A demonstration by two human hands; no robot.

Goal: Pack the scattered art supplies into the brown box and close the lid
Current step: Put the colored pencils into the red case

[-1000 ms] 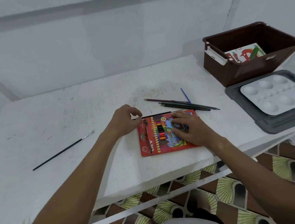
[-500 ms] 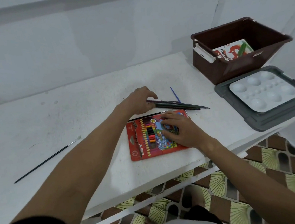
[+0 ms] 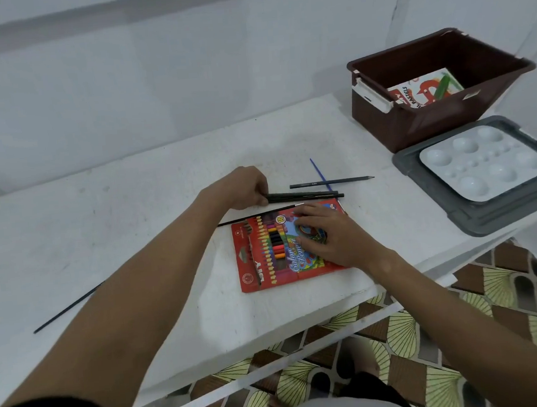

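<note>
Since 0.5 s ago our left hand [image 3: 243,188] has closed on the dark pencils [image 3: 305,196], and 1 pencil [image 3: 332,182] now lies apart beyond them. Our left fingers curl round the pencils' ends; our right hand [image 3: 331,233] presses flat on the pack [image 3: 278,251] near the table [image 3: 132,215] edge. We see bare tabletop between the pencils and the box [image 3: 431,114], which stands open at the far right corner.

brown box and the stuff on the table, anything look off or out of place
Nothing damaged or spilled. The brown box stands open; its grey lid lies on the table beside it, with a white paint palette resting on it, which must come off before closing.
</note>
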